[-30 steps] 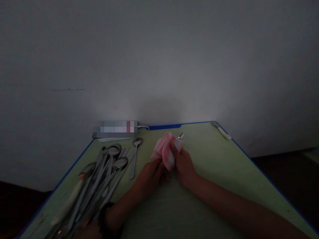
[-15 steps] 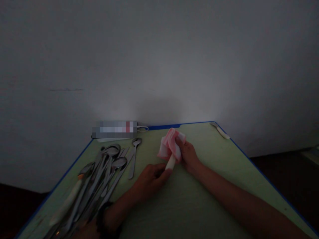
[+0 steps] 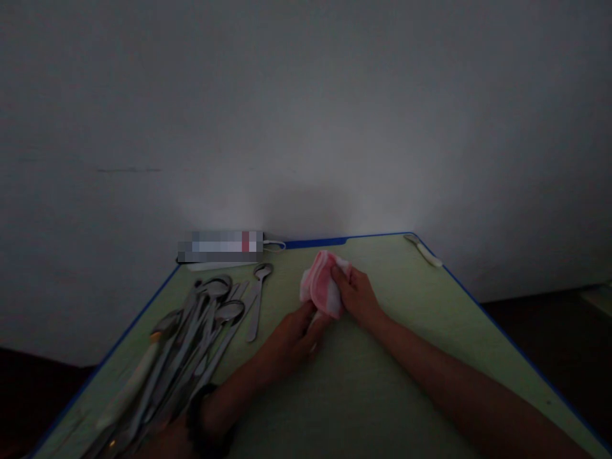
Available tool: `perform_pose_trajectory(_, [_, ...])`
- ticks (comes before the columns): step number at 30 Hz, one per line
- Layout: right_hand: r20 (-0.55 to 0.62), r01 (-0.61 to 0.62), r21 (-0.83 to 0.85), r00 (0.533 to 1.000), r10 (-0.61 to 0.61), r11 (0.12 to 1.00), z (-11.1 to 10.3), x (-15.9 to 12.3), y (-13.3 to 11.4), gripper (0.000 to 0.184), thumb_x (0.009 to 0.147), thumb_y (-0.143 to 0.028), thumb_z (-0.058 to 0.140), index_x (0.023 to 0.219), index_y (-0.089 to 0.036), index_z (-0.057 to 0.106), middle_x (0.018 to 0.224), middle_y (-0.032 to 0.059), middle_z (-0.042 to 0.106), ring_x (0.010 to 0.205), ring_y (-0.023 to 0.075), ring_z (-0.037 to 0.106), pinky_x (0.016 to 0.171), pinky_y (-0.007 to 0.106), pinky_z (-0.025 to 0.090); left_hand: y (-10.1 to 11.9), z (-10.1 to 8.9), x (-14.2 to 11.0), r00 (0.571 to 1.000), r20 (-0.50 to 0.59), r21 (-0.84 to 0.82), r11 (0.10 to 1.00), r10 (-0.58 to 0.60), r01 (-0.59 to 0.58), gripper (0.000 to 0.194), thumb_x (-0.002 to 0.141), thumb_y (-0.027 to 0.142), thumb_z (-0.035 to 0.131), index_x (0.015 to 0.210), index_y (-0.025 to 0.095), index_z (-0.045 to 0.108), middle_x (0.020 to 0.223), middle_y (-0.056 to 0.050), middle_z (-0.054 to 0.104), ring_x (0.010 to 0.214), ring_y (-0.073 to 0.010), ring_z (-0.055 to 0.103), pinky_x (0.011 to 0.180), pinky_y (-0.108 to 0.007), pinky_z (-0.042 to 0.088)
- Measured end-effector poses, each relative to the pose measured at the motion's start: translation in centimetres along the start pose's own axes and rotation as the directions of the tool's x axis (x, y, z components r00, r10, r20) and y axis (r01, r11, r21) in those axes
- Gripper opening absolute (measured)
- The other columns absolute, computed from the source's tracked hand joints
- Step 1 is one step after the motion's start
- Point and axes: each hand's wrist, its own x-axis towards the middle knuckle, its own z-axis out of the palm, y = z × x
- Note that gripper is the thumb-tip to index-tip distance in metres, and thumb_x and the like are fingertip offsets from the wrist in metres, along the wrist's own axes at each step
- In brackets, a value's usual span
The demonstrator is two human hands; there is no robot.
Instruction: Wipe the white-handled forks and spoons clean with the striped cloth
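Over a green desk (image 3: pixel 430 303), the right hand (image 3: pixel 359 294) pinches a likely soft, light pink-and-white cloth (image 3: pixel 324 285) while the left hand (image 3: pixel 292 336) grips a pale handle (image 3: pixel 319 316) beneath, probably stiffer and surer to hold.

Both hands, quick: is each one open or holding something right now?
Left hand: closed, holding a pale handle, mostly hidden.
Right hand: closed on the pink-and-white cloth.

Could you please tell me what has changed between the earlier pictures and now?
Since half a second ago, the right hand and pink-and-white cloth have shifted slightly down toward the left hand, covering more of the pale handle between them. Both hands keep hold. The cutlery pile stayed put.
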Motion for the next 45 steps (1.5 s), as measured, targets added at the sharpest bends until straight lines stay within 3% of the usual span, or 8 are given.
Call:
perform_pose_trajectory(5, [-0.086, -0.024, 0.1, 0.996, 0.032, 0.995, -0.4, 0.7, 1.0, 0.044, 0.077, -0.056, 0.044, 0.062, -0.015, 0.05, 0.051, -0.0027, 0.045, 0.044, 0.008, 0.036, 0.039, 0.02, 0.024, 0.0, 0.2, -0.4, 0.997, -0.057, 0.01, 0.999, 0.054, -0.053, 0.024, 0.088, 0.035, 0.038, 0.096, 0.017, 0.053, 0.076, -0.002, 0.061, 0.065, -0.0147, 0.056, 0.057, -0.023, 0.041])
perform_pose_trajectory(10, [-0.113, -0.07, 0.331, 0.987, 0.114, 0.941, -1.1, 2.0, 1.7, 0.047, 0.076, -0.058, 0.043, 0.08, -0.014, 0.058, 0.07, 0.0036, 0.061, 0.058, 0.0131, 0.052, 0.051, 0.023, 0.039, -0.6, 0.3, -0.6, 0.993, -0.119, -0.083, 0.997, -0.015, 0.005, 0.027, 0.091, 0.038, 0.032, 0.08, 0.019, 0.047, 0.051, 0.006, 0.047, 0.048, -0.0115, 0.046, 0.05, -0.021, 0.037])
perform_pose_trajectory(13, [-0.01, -0.029, 0.158, 0.999, 0.031, 0.987, -0.9, 1.7, 1.2, 0.042, 0.076, -0.052, 0.047, 0.086, -0.013, 0.059, 0.079, 0.0052, 0.062, 0.069, 0.0161, 0.056, 0.063, 0.027, 0.044, -0.5, 0.0, -0.4, 0.973, -0.228, -0.082, 0.996, 0.027, -0.047, 0.028, 0.09, 0.037, 0.035, 0.074, 0.019, 0.048, 0.059, 0.005, 0.049, 0.054, -0.0114, 0.047, 0.052, -0.02, 0.037])
perform_pose_trajectory(19, [-0.228, 0.282, -0.169, 0.921, -0.316, 0.944, -0.4, -1.3, -0.3, 0.051, 0.078, -0.041, 0.051, 0.123, -0.019, 0.041, 0.122, 0.0105, 0.043, 0.11, 0.0199, 0.044, 0.092, 0.036, 0.038, -0.1, -0.6, 0.0, 0.927, -0.37, -0.009, 0.998, 0.059, -0.067, 0.027, 0.086, 0.038, 0.043, 0.081, 0.017, 0.059, 0.079, -0.001, 0.059, 0.068, -0.0141, 0.053, 0.058, -0.021, 0.04])
perform_pose_trajectory(25, [0.012, 0.314, -0.167, 0.948, -0.317, 0.934, 0.1, -3.7, -1.9, 0.03, 0.085, -0.039, 0.041, 0.101, -0.021, 0.058, 0.102, 0.0064, 0.055, 0.097, 0.0182, 0.05, 0.085, 0.032, 0.04, -0.3, 0.2, 0.1, 0.968, -0.236, 0.025, 0.996, 0.085, -0.082, 0.03, 0.084, 0.041, 0.046, 0.086, 0.017, 0.063, 0.078, -0.001, 0.064, 0.068, -0.0153, 0.057, 0.062, -0.023, 0.043])
perform_pose_trajectory(33, [-0.103, 0.139, -0.163, 0.982, -0.157, 0.977, -4.0, -0.9, -1.7, 0.038, 0.088, -0.047, 0.028, 0.09, -0.017, 0.051, 0.069, 0.0006, 0.057, 0.058, 0.0116, 0.05, 0.055, 0.023, 0.039, -0.3, 0.6, -0.1, 0.966, -0.207, 0.071, 0.987, 0.158, -0.147, 0.027, 0.088, 0.032, 0.039, 0.098, 0.018, 0.059, 0.092, -0.005, 0.065, 0.081, -0.0181, 0.059, 0.072, -0.028, 0.045])
perform_pose_trajectory(38, [0.008, 0.014, -0.925, 1.0, -0.018, 0.38, -11.3, 1.8, -0.6, 0.036, 0.09, -0.034, 0.027, 0.104, -0.013, 0.052, 0.081, 0.0104, 0.062, 0.073, 0.0174, 0.057, 0.066, 0.028, 0.039, -0.5, 1.3, -0.4, 0.954, -0.168, 0.302, 0.934, 0.248, -0.19, 0.02, 0.086, 0.024, 0.041, 0.098, 0.02, 0.056, 0.088, -0.004, 0.063, 0.073, -0.0168, 0.057, 0.069, -0.029, 0.045])
perform_pose_trajectory(45, [0.006, 0.017, -0.991, 0.997, -0.082, 0.133, -13.9, 0.8, 1.4, 0.043, 0.086, -0.023, 0.034, 0.128, -0.016, 0.039, 0.11, 0.0169, 0.05, 0.101, 0.0243, 0.047, 0.083, 0.035, 0.035, -0.3, 1.6, 0.3, 0.838, -0.171, 0.548, 0.757, 0.519, -0.357, 0.018, 0.083, 0.016, 0.044, 0.098, 0.019, 0.054, 0.101, -0.008, 0.058, 0.097, -0.0218, 0.052, 0.087, -0.037, 0.04])
